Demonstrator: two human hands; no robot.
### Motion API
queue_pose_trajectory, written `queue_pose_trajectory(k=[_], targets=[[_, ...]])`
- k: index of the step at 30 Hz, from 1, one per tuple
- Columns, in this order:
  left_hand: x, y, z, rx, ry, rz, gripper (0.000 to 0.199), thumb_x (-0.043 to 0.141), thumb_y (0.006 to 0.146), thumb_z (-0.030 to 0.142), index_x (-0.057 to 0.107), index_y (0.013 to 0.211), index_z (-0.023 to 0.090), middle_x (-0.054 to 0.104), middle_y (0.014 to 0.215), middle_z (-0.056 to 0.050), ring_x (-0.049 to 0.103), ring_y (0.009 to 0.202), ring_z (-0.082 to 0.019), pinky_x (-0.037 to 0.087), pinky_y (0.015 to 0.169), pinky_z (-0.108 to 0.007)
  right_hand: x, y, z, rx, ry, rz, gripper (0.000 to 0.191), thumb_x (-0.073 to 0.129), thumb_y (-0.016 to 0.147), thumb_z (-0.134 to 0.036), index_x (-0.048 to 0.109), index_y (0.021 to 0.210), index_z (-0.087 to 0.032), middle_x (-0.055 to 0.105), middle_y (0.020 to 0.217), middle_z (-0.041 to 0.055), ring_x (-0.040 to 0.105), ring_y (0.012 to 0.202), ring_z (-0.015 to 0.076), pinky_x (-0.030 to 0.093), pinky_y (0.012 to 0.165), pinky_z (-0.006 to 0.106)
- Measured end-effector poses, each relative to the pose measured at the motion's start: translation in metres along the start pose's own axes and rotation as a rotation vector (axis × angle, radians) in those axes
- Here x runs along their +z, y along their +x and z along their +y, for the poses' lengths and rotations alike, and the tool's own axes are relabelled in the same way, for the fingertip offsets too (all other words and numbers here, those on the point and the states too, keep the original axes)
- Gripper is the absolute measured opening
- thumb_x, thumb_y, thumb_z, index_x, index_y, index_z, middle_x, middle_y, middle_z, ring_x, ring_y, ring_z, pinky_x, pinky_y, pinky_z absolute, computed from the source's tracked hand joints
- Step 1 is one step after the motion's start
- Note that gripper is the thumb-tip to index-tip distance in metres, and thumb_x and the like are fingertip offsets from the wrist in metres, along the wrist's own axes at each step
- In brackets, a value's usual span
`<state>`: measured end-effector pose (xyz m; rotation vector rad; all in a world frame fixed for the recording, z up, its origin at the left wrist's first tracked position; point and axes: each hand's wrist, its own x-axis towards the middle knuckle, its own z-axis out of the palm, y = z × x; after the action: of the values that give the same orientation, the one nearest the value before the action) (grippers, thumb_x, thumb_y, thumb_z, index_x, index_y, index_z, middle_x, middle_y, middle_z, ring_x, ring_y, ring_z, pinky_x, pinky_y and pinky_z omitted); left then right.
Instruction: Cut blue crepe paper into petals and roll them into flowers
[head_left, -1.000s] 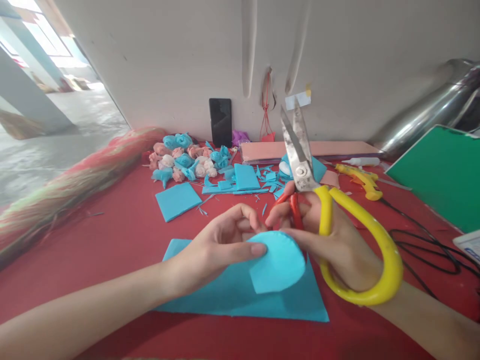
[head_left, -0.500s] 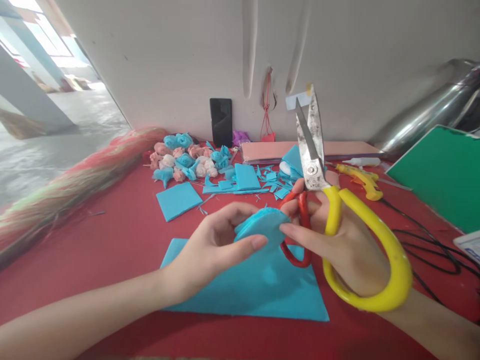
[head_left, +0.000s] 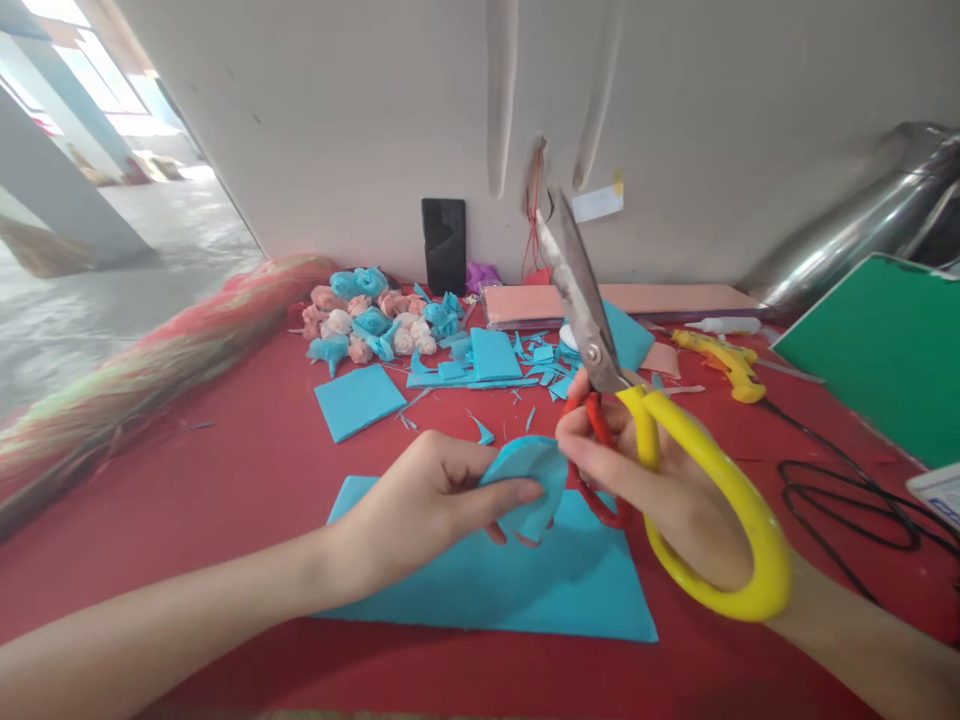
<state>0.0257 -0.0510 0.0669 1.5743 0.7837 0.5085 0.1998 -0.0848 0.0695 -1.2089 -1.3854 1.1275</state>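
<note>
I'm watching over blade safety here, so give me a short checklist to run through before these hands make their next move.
1. Rounded blue paper-like piece gripped: ok, pinched in the left hand.
2. Metal scissors with one yellow and one red handle secured: ok, held in the right hand.
3. Steel blades directed away from the person: ok, they point upward and forward.
4. Blades fully shut: cannot tell.
5. Large blue paper-like sheet lying flat: ok where visible, on the red tabletop below the hands.
6. Small blue scraps cleared away: not ok, they lie beyond the hands.
</note>
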Motion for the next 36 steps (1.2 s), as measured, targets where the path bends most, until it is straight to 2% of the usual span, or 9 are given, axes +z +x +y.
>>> queue_pose_trajectory(k=[3, 5, 7, 11, 17, 20, 25, 31, 36], targets=[[-0.005, -0.002, 0.004, 0.068, -0.102, 0.054, 0.02, 0.058, 0.079, 0.027, 0.069, 0.067, 0.017, 0.07, 0.067, -0.002, 0.064, 0.06, -0.013, 0.052, 0.056, -0.02, -0.003, 0.004, -0.002, 0.003, 0.096, -0.013, 0.012, 0.047, 0.079, -0.028, 0.045, 0.089, -0.022, 0.054, 0.071, -0.0013, 0.045, 0.05, 0.0082, 0.039, 0.042, 0.021], [-0.01, -0.004, 0.006, 0.104, -0.143, 0.124, 0.02, 0.06, 0.079, 0.028, 0.068, 0.065, 0.017, 0.069, 0.066, -0.001, 0.063, 0.06, -0.012, 0.052, 0.056, -0.02, -0.004, 0.006, -0.002, 0.036, 0.158, -0.087, 0.021, 0.047, 0.069, -0.02, 0.043, 0.089, -0.021, 0.057, 0.081, 0.0009, 0.05, 0.058, 0.01, 0.042, 0.048, 0.022], [-0.014, -0.007, 0.008, 0.122, -0.16, 0.213, 0.019, 0.062, 0.077, 0.029, 0.067, 0.064, 0.016, 0.068, 0.065, -0.001, 0.062, 0.059, -0.013, 0.052, 0.057, -0.022, -0.001, 0.005, 0.0, 0.075, 0.179, -0.177, 0.031, 0.047, 0.061, -0.019, 0.04, 0.091, -0.02, 0.057, 0.08, 0.0016, 0.051, 0.06, 0.0114, 0.041, 0.049, 0.023], [-0.02, -0.008, 0.007, 0.158, -0.178, 0.343, 0.02, 0.063, 0.076, 0.031, 0.064, 0.063, 0.016, 0.065, 0.061, 0.0, 0.062, 0.059, -0.014, 0.053, 0.061, -0.026, 0.01, -0.002, 0.007, 0.117, 0.083, -0.216, 0.03, 0.045, 0.067, -0.025, 0.042, 0.096, -0.019, 0.054, 0.07, 0.0001, 0.043, 0.049, 0.0084, 0.035, 0.045, 0.022], [-0.021, -0.006, 0.005, 0.211, -0.244, 0.386, 0.017, 0.061, 0.078, 0.03, 0.065, 0.068, 0.017, 0.068, 0.067, 0.0, 0.063, 0.062, -0.014, 0.054, 0.055, -0.022, 0.021, -0.01, 0.009, 0.099, -0.078, -0.11, 0.021, 0.041, 0.07, -0.028, 0.047, 0.088, -0.02, 0.055, 0.068, 0.0019, 0.042, 0.048, 0.0091, 0.034, 0.044, 0.022], [-0.02, -0.006, 0.005, 0.216, -0.256, 0.409, 0.018, 0.061, 0.078, 0.031, 0.064, 0.068, 0.016, 0.066, 0.064, 0.0, 0.063, 0.061, -0.014, 0.055, 0.053, -0.023, 0.022, -0.01, 0.012, 0.071, -0.084, -0.133, 0.021, 0.043, 0.071, -0.022, 0.046, 0.091, -0.02, 0.056, 0.067, 0.0012, 0.038, 0.044, 0.0074, 0.031, 0.041, 0.02], [-0.017, -0.003, 0.005, 0.246, -0.285, 0.388, 0.019, 0.059, 0.08, 0.03, 0.064, 0.067, 0.017, 0.065, 0.063, 0.001, 0.064, 0.062, -0.013, 0.056, 0.053, -0.022, 0.022, -0.011, 0.016, 0.117, -0.124, -0.209, 0.022, 0.043, 0.074, -0.017, 0.045, 0.096, -0.021, 0.056, 0.071, -0.0004, 0.037, 0.044, 0.0061, 0.028, 0.041, 0.018], [-0.016, -0.003, 0.005, 0.247, -0.243, 0.384, 0.019, 0.058, 0.081, 0.03, 0.064, 0.068, 0.017, 0.065, 0.063, 0.001, 0.064, 0.065, -0.014, 0.054, 0.054, -0.021, 0.027, -0.015, 0.018, 0.1, -0.144, -0.141, 0.021, 0.043, 0.074, -0.021, 0.045, 0.095, -0.021, 0.056, 0.072, 0.0001, 0.036, 0.044, 0.0059, 0.028, 0.041, 0.018], [-0.014, -0.004, 0.003, 0.221, -0.135, 0.438, 0.026, 0.057, 0.081, 0.034, 0.059, 0.064, 0.015, 0.059, 0.06, 0.001, 0.057, 0.058, -0.011, 0.051, 0.058, -0.023, 0.03, -0.017, 0.017, 0.128, -0.214, -0.068, 0.02, 0.044, 0.074, -0.029, 0.047, 0.093, -0.021, 0.056, 0.069, 0.0008, 0.038, 0.046, 0.0066, 0.029, 0.041, 0.017]])
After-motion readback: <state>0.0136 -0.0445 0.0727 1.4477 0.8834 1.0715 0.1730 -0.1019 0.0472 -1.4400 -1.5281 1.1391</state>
